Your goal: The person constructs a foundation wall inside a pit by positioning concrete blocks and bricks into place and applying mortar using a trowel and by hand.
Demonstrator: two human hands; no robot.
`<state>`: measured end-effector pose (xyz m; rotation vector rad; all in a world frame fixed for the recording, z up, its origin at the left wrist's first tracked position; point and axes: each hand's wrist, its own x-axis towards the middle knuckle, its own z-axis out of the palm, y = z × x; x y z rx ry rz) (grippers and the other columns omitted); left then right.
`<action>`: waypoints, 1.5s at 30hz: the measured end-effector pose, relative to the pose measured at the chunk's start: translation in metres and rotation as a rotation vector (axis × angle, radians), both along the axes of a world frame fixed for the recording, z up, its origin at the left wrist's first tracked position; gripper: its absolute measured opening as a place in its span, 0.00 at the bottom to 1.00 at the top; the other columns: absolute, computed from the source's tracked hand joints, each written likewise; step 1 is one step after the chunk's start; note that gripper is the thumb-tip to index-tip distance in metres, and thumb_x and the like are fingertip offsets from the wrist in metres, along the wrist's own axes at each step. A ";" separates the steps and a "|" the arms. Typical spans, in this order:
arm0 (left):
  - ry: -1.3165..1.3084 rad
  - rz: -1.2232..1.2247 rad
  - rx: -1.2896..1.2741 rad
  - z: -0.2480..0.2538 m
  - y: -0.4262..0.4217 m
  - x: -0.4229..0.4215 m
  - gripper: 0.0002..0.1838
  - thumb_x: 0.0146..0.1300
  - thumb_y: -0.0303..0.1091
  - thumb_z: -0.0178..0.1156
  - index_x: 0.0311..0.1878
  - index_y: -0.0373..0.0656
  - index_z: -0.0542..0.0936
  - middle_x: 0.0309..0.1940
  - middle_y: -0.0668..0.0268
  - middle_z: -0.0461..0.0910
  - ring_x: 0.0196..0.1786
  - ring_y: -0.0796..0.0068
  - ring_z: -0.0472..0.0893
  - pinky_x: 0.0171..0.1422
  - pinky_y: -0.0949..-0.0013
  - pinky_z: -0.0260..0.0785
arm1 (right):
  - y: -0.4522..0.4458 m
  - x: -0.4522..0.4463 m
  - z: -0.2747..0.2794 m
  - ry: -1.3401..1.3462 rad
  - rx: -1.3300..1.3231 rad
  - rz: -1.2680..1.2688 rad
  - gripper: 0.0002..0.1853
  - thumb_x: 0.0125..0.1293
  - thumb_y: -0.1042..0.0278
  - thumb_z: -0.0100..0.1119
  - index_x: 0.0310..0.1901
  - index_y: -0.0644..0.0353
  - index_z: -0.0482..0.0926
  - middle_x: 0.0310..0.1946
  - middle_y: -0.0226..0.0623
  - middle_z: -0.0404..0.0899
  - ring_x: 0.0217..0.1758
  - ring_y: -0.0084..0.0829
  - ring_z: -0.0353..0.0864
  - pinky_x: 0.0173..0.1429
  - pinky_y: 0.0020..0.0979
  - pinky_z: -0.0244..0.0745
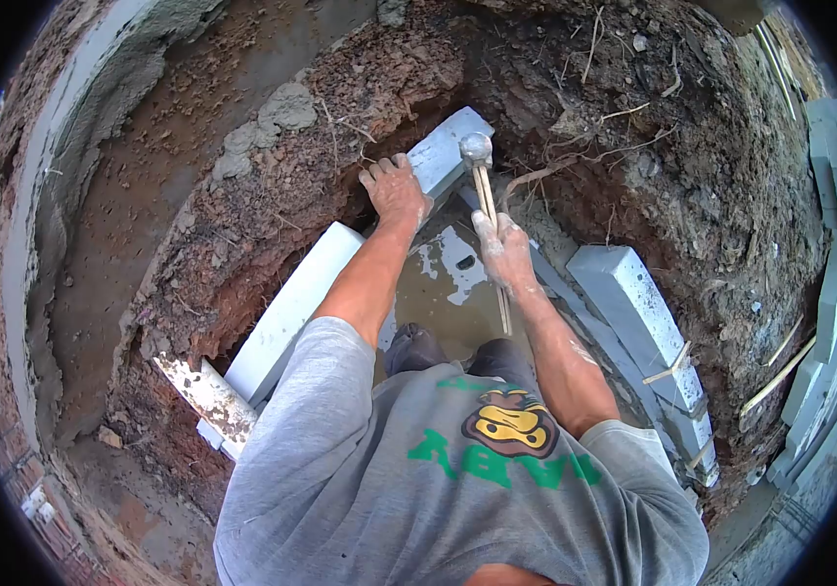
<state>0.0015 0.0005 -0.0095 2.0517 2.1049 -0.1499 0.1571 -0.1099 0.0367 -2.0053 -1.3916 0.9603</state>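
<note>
My left hand (396, 192) lies over the near left end of a pale grey block (450, 146), fingers curled across its edge. The block sits at the head of the pit, against the dirt wall. In my right hand (504, 249) is a hammer (476, 149), its rounded head up beside the block's right end. Its light wooden handle runs down through my fist, and its lower end shows below the hand. Another long block (296, 308) borders the pit on the left, under my left forearm. To the right stands a similar block (628, 293) in a row.
Muddy water (452, 283) covers the pit floor around my legs. Roots (536, 176) stick out of the soil bank. A mortar-smeared slab (205, 396) leans at lower left. More blocks (834, 166) are stacked at far right. A wet cement ledge (76, 127) curves along the left.
</note>
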 end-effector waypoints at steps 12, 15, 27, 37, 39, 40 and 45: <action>-0.593 0.215 0.254 -0.019 -0.110 0.008 0.52 0.53 0.52 0.65 0.72 0.36 0.48 0.71 0.49 0.49 0.75 0.55 0.46 0.74 0.41 0.35 | -0.168 0.090 -0.001 -0.191 -0.329 0.283 0.17 0.51 0.61 0.60 0.29 0.68 0.70 0.22 0.57 0.72 0.29 0.57 0.74 0.37 0.46 0.68; -0.734 0.532 0.287 -0.050 -0.108 -0.001 0.52 0.58 0.58 0.58 0.72 0.31 0.45 0.69 0.40 0.53 0.73 0.50 0.54 0.74 0.49 0.44 | -0.184 0.103 -0.009 -0.199 -0.255 0.273 0.17 0.51 0.59 0.60 0.29 0.68 0.70 0.22 0.57 0.72 0.29 0.56 0.74 0.37 0.47 0.68; -1.012 0.729 -0.021 -0.092 -0.048 -0.008 0.32 0.63 0.57 0.55 0.37 0.26 0.78 0.37 0.41 0.80 0.44 0.43 0.79 0.51 0.53 0.68 | -0.177 0.100 0.012 -0.200 -0.171 0.097 0.18 0.50 0.59 0.61 0.28 0.68 0.69 0.21 0.52 0.68 0.23 0.46 0.66 0.33 0.43 0.66; -1.081 0.670 -0.046 -0.072 -0.050 -0.017 0.33 0.62 0.57 0.57 0.32 0.26 0.76 0.28 0.51 0.79 0.31 0.61 0.74 0.40 0.57 0.67 | -0.198 0.111 0.012 -0.178 -0.287 0.039 0.18 0.51 0.58 0.61 0.33 0.67 0.73 0.26 0.57 0.75 0.32 0.57 0.76 0.40 0.47 0.70; -0.995 0.532 -0.022 -0.087 -0.044 -0.023 0.36 0.63 0.61 0.55 0.36 0.25 0.77 0.31 0.50 0.80 0.33 0.60 0.75 0.42 0.57 0.69 | -0.199 0.113 0.018 -0.235 -0.201 0.016 0.18 0.51 0.58 0.61 0.34 0.66 0.74 0.27 0.57 0.77 0.33 0.57 0.77 0.41 0.48 0.71; -1.141 0.601 -0.085 -0.082 -0.047 -0.020 0.36 0.63 0.61 0.55 0.40 0.25 0.77 0.34 0.51 0.80 0.35 0.60 0.77 0.43 0.57 0.70 | -0.204 0.116 0.022 -0.237 -0.212 0.001 0.17 0.52 0.59 0.61 0.35 0.66 0.74 0.27 0.56 0.77 0.34 0.57 0.77 0.42 0.48 0.72; -1.211 0.295 0.081 -0.110 -0.077 -0.026 0.41 0.64 0.62 0.52 0.54 0.23 0.72 0.47 0.46 0.77 0.44 0.54 0.77 0.54 0.60 0.67 | -0.241 0.116 0.031 -0.249 -0.158 -0.161 0.16 0.53 0.60 0.61 0.35 0.65 0.74 0.28 0.53 0.78 0.36 0.55 0.78 0.43 0.49 0.72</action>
